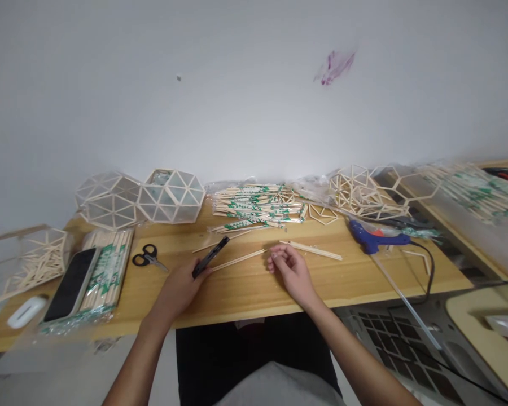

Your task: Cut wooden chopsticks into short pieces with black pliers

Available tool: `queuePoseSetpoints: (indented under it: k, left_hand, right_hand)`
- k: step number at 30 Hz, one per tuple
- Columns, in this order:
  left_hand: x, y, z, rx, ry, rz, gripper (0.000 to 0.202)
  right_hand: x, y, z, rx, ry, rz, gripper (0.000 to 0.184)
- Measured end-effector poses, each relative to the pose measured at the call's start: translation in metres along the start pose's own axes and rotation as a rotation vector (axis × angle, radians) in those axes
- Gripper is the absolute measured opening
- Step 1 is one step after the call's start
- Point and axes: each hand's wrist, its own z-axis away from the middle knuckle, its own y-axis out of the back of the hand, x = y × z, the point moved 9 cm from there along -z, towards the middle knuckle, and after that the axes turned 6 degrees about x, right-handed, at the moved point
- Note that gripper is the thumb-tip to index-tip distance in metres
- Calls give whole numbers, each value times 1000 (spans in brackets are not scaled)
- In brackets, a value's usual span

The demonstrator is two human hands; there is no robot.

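Observation:
My left hand (180, 290) is closed around a black utility knife (210, 257), which points up and to the right. Thin wooden chopsticks (241, 260) run from beside its fingertips toward my right hand (290, 272). The fingers of that hand are curled together by the far tips of the chopsticks, and anything between them is hidden. Just beyond my right hand lie more loose chopsticks (315, 249). Another single chopstick (224, 241) rests behind the knife. Black-handled scissors (148, 257) lie to the left of my left hand.
Wrapped chopsticks (258, 206) are piled along the wall. Domed stick frames (171, 195) stand at the back left, open hexagon frames (359, 192) at the back right. A blue glue gun (375, 238) with a cord lies right. A phone (73, 283) rests on a chopstick pack at left.

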Motion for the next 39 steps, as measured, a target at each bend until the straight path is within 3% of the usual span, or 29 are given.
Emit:
queuePoseSetpoints:
  k: [5, 9, 17, 20, 23, 27, 33, 36, 39]
  left_hand:
    - [3, 2, 2, 17, -43, 10, 27]
    - [7, 3, 0, 10, -110, 3, 25]
    - [11, 12, -8, 80, -110, -312, 27]
    - [13, 15, -3, 114, -115, -284, 32]
    - [12, 13, 7, 142, -125, -188, 29]
    - [3, 8, 17, 174, -86, -70, 31]
    - [-9, -5, 20, 181, -104, -146, 29]
    - [-7, -11, 20, 173, -153, -217, 27]
    - [-5, -12, 23, 212, -185, -263, 27]
  right_hand:
    - [-3, -1, 2, 7, 20, 17, 32]
    - [-12, 1, 4, 36, 115, 141, 25]
    - [-13, 7, 0, 41, 210, 308, 8]
    - [-12, 8, 1, 46, 249, 385, 9]
    - [-19, -7, 10, -38, 366, 589, 10]
    - [-33, -47, 31, -225, 651, 975, 19]
    - [-23, -78, 28, -355, 676, 1260, 38]
    - [-18, -84, 32, -421, 691, 1281, 50]
    - [-23, -68, 36, -411, 707, 1273, 46]
